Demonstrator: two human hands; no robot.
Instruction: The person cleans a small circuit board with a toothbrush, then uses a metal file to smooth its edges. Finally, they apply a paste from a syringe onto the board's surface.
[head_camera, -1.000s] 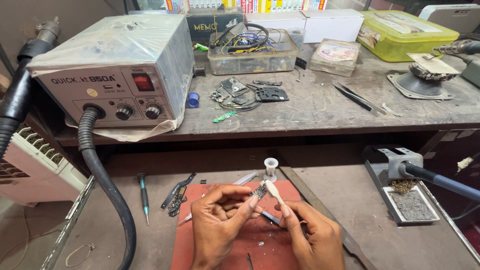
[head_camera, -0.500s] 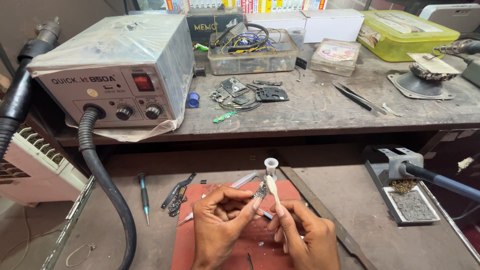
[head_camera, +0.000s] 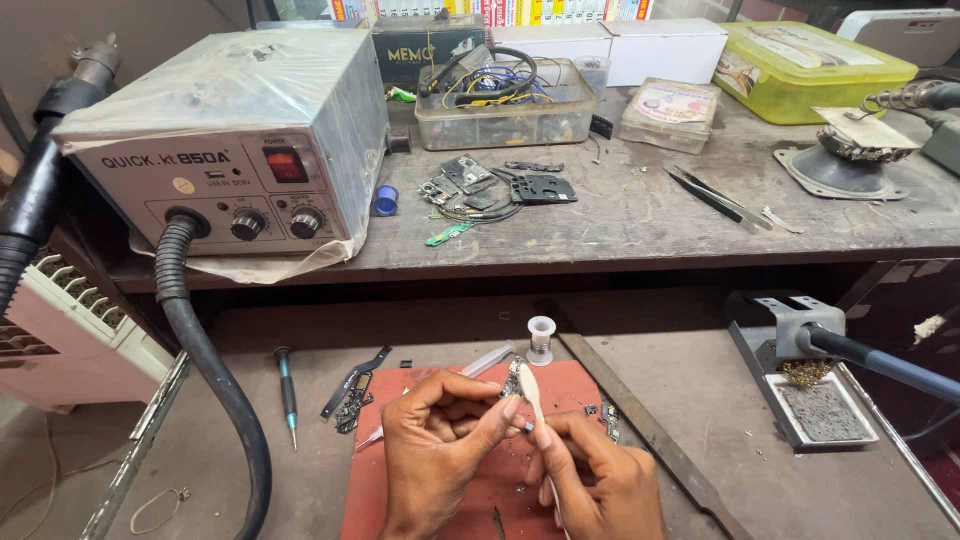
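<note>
Fingertips of the left hand (head_camera: 440, 450) pinch a small circuit board (head_camera: 513, 380) by its edges, clamped on it above the red work mat (head_camera: 400, 500), while the right hand (head_camera: 600, 485) is closed around a slim whitish tool (head_camera: 530, 392), held like a pen with its tip laid against the board. I judge the board to be very light, stiff and brittle, with tiny parts on its face that could snap or lift, so the bare edges look like the safest place to take hold; the tool seems light and a little flexible, best gripped low on its shaft. From the hands, a small solder spool (head_camera: 541, 338) stands at twelve o'clock, just beyond the mat. A screwdriver (head_camera: 288, 395) and a black bracket (head_camera: 352, 390) lie at ten o'clock, a soldering iron stand (head_camera: 800, 370) with its sponge tray sits at two o'clock, and the grey hot-air station (head_camera: 240, 150) rests on the upper bench (head_camera: 640, 215) at eleven o'clock, its black hose (head_camera: 205, 370) drooping at nine. Compared with a second ago, the right hand has slid closer under the left and the tool now stands steeper; the left fingers have curled tighter on the board. Everything else stays put.
</note>
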